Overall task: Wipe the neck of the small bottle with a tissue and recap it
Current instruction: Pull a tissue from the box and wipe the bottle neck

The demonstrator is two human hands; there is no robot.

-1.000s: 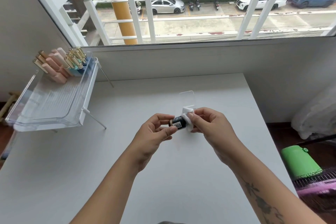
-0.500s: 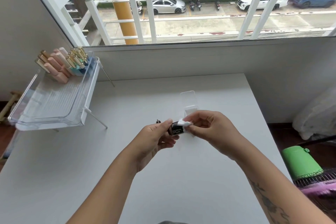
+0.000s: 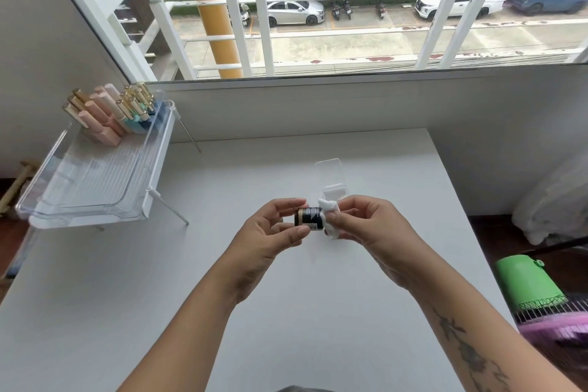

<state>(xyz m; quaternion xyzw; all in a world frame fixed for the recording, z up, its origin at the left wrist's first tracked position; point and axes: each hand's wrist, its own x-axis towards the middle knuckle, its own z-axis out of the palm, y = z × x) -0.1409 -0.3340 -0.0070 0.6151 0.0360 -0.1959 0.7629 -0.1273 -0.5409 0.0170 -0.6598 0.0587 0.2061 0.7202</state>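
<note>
Bottle [image 3: 308, 219] had rolled label-up since before; left hand [image 3: 270, 232] pinched its base sideways above the surface [image 3: 159, 296], right hand [image 3: 366, 226] pinching tissue [image 3: 329, 216] round its neck.

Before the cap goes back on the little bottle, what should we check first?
1. Left hand holds the small bottle firmly: ok.
2. Right hand presses the tissue over the bottle's end: ok.
3. Neck wiped clean: cannot tell, tissue hides it.
4. Cap within reach: cannot tell, none visible.
5. Bottle tipped sideways, nothing spilling on the table: ok.
</note>
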